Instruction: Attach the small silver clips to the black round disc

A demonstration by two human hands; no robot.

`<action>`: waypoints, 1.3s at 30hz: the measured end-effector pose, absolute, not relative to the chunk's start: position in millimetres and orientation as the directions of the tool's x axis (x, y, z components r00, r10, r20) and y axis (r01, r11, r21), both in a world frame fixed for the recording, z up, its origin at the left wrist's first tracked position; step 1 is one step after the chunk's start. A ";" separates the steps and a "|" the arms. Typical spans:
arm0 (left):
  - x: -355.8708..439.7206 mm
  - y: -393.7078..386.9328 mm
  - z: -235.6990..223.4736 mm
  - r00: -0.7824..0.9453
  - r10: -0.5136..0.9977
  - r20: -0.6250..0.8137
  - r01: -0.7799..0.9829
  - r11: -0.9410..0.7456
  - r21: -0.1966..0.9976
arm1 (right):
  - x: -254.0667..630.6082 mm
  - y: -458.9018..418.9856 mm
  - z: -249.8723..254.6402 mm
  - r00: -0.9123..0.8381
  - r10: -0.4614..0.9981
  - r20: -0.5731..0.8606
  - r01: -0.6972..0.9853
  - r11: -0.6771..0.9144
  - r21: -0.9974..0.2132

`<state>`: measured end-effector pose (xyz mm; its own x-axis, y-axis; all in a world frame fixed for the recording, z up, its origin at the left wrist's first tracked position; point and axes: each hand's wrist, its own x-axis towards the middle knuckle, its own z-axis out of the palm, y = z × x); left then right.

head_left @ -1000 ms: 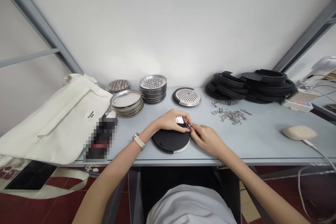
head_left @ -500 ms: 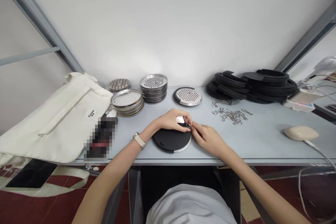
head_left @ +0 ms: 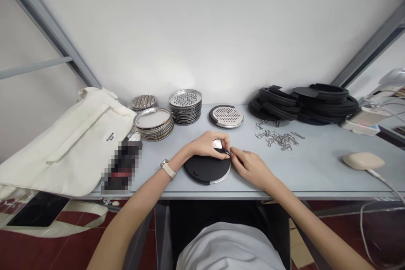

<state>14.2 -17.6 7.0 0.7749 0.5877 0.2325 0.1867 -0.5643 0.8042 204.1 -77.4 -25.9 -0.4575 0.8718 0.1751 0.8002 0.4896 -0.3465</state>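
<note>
A round black disc (head_left: 207,168) with a silver rim on its lower right lies flat near the table's front edge. My left hand (head_left: 209,143) arches over its far side, thumb and forefinger closed on a small metal wire clip (head_left: 227,151) at the disc's right edge. From the right, my right hand (head_left: 249,166) pinches the same clip with its fingertips, which partly hide it. Something white (head_left: 217,144) shows inside the curve of my left hand. A pile of loose metal wire clips (head_left: 280,139) lies beyond my right hand.
Stacked metal grater discs (head_left: 185,107) and rimmed plates (head_left: 153,124) stand at the back left. A perforated disc with black edging (head_left: 226,116) sits at the back. Black rings (head_left: 274,103) are heaped back right. A cream bag (head_left: 69,143) lies left, a corded beige device (head_left: 363,160) right.
My fingertips have shifted very slightly at the metal clip. Both hands and the disc otherwise keep their places.
</note>
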 end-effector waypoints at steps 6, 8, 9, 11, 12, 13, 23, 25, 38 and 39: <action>14.9 -17.6 5.7 0.759 0.619 0.202 0.176 -0.494 0.851 | 204.8 -76.9 -27.7 -0.457 0.873 0.173 0.803 0.488 -0.341; 14.9 -17.5 5.8 0.759 0.620 0.200 0.170 -0.484 0.858 | 205.3 -76.5 -28.3 -0.461 0.871 0.173 0.799 0.492 -0.347; 14.9 -17.6 6.1 0.759 0.621 0.197 0.169 -0.480 0.861 | 205.5 -76.3 -28.5 -0.462 0.870 0.172 0.796 0.492 -0.351; 14.9 -18.0 7.3 0.761 0.620 0.188 0.173 -0.473 0.864 | 205.9 -76.1 -28.9 -0.463 0.870 0.170 0.794 0.492 -0.357; 14.8 -18.2 7.9 0.762 0.620 0.186 0.175 -0.474 0.863 | 206.0 -76.1 -29.1 -0.463 0.870 0.167 0.793 0.491 -0.360; 14.7 -18.4 8.4 0.762 0.620 0.186 0.177 -0.476 0.862 | 206.0 -76.1 -29.2 -0.463 0.871 0.166 0.793 0.490 -0.362; 15.2 -19.0 8.0 0.769 0.621 0.151 0.175 -0.432 0.885 | 207.3 -76.3 -28.7 -0.451 0.876 0.174 0.784 0.481 -0.392; 15.5 -19.2 8.2 0.768 0.622 0.150 0.176 -0.431 0.885 | 207.7 -76.2 -28.5 -0.449 0.875 0.180 0.780 0.483 -0.399; 16.8 -18.4 8.0 0.753 0.626 0.202 0.224 -0.533 0.816 | 203.3 -75.7 -29.7 -0.463 0.862 0.205 0.802 0.506 -0.318; 16.8 -18.3 7.8 0.754 0.626 0.198 0.228 -0.532 0.815 | 203.3 -75.5 -30.0 -0.464 0.862 0.206 0.803 0.507 -0.314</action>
